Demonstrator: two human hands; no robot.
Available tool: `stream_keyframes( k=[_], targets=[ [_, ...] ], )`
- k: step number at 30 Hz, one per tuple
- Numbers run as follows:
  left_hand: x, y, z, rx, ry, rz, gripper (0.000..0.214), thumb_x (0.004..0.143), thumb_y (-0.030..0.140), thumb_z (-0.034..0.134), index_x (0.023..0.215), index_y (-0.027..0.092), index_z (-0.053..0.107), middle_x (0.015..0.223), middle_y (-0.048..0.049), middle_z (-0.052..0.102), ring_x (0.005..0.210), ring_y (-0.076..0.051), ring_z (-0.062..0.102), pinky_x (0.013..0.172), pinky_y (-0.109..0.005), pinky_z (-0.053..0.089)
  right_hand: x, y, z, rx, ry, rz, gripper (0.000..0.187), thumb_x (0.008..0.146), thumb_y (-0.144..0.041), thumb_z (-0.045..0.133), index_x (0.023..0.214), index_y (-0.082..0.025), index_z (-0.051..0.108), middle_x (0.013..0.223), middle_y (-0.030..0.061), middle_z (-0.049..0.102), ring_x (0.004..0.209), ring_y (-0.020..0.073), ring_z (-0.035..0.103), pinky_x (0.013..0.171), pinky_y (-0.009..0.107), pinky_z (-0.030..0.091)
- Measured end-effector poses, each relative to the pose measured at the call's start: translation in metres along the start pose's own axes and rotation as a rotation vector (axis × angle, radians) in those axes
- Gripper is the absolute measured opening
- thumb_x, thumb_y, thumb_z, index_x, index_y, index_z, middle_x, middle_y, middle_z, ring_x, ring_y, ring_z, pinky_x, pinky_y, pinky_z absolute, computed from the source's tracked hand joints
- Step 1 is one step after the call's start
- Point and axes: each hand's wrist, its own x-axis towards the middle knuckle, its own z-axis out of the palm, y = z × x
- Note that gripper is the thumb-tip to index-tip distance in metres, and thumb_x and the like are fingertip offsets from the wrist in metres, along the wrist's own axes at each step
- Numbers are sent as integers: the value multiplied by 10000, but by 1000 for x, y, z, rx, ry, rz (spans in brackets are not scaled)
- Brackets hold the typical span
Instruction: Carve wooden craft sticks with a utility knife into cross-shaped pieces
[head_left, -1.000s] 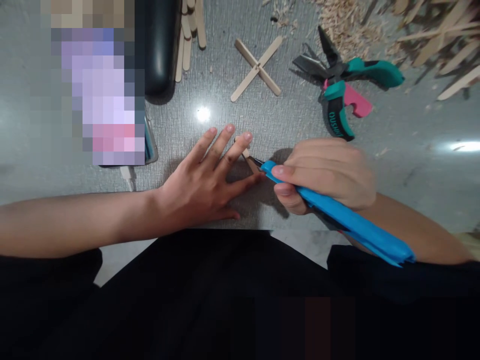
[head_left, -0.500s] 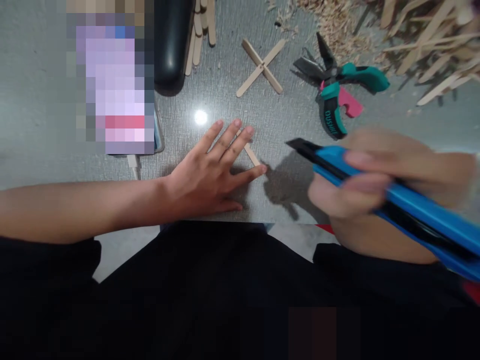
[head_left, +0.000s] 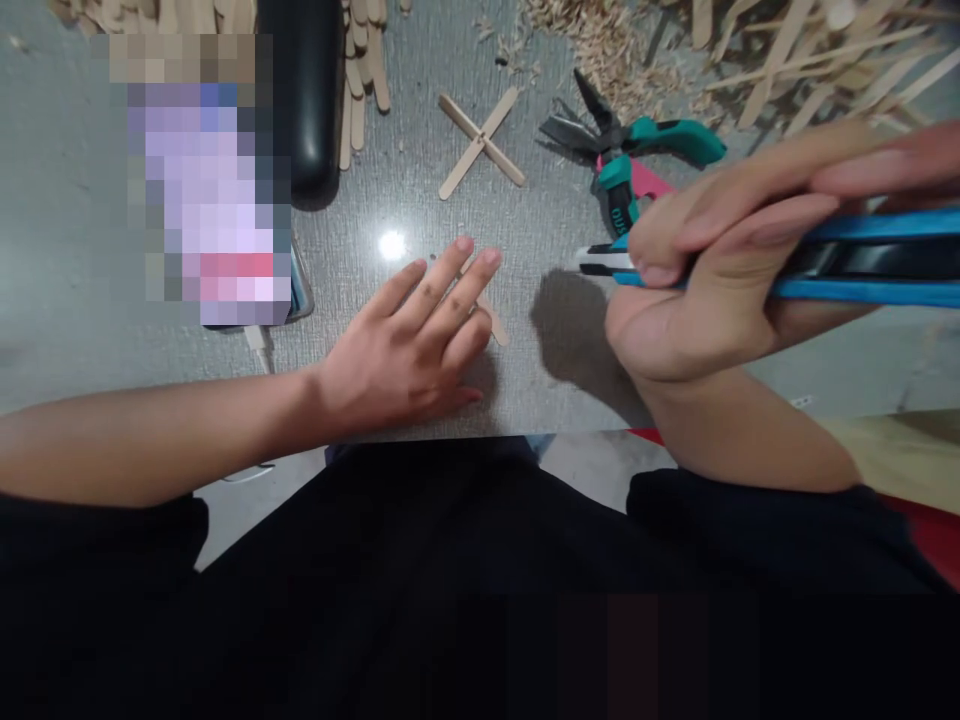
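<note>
My left hand (head_left: 412,345) rests palm down on the table, fingers apart and the index finger bent. Under its fingers lies a wooden craft stick (head_left: 494,318), mostly covered, with one end showing. My right hand (head_left: 705,260) is wrapped round a blue and black utility knife (head_left: 847,262), held above the table on the right with its front end pointing left. Whether its blade is out is hard to make out. Beyond my left hand, two craft sticks form a cross (head_left: 481,138). Green-handled pliers (head_left: 619,140) with a pink piece lie open behind my right hand.
Wood shavings (head_left: 592,45) and a heap of loose sticks (head_left: 810,60) occupy the back right. More craft sticks (head_left: 358,95) lie beside a black case (head_left: 304,110) at the back left. A blurred-out phone (head_left: 300,280) with a white cable (head_left: 257,345) is on the left.
My right hand has turned the knife, which now lies more level, its front end slightly higher. My left index finger has bent back from the stick. The whole view has shifted, moving table items left.
</note>
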Motion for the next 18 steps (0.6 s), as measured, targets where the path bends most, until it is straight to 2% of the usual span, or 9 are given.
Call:
stream_keyframes(
  k=[2,4,7,11,15,17,18],
  targets=[
    [0,-4,-2,-24,66,5,463,1124,544,645,1413,182,642,1761,-238,570,1678,-453,538,1268,-651,571,-7,-13,11,39,-10,52,367,1146,-563,661,993,-247,552,1045,-27,666,896,161,842,641,268,703],
    [2,-9,-2,-57,95,3,394,1134,485,626,1401,196,654,1698,-220,639,1618,-436,610,1226,-658,598,-13,-23,26,83,-24,89,420,1144,-607,640,951,-246,550,997,-30,672,823,148,829,580,245,672],
    [6,-14,-1,-75,49,-7,377,1114,357,633,1426,146,655,1658,-242,663,1603,-442,616,1244,-684,582,-16,-33,40,136,-38,122,511,1120,-676,640,872,-244,522,879,-42,642,699,119,774,501,216,599],
    [9,-14,0,-51,-1,36,419,1106,341,653,1430,76,657,1569,-257,707,1563,-426,638,1304,-679,531,-10,-37,37,185,-50,45,658,1081,-729,669,743,-227,412,696,-60,522,521,67,616,427,184,474],
    [5,-6,-1,-38,-17,172,422,1141,411,628,1426,103,670,1401,-191,781,1360,-355,726,1232,-599,576,-15,-48,32,317,-14,-193,755,1056,-549,807,711,-198,234,574,-89,351,390,-13,334,396,157,345],
    [3,-2,-1,-25,-14,235,445,1150,442,613,1431,101,666,1351,-181,796,1268,-335,732,1146,-544,606,-31,-57,33,355,75,-212,715,1058,-455,819,716,-203,243,560,-96,315,391,0,264,419,208,326],
    [2,0,-1,-20,-10,252,454,1152,448,607,1432,95,663,1344,-181,798,1248,-332,727,1114,-526,609,-41,-61,35,310,84,-96,678,1067,-477,799,694,-208,300,566,-84,319,424,35,294,468,265,350]
  ],
)
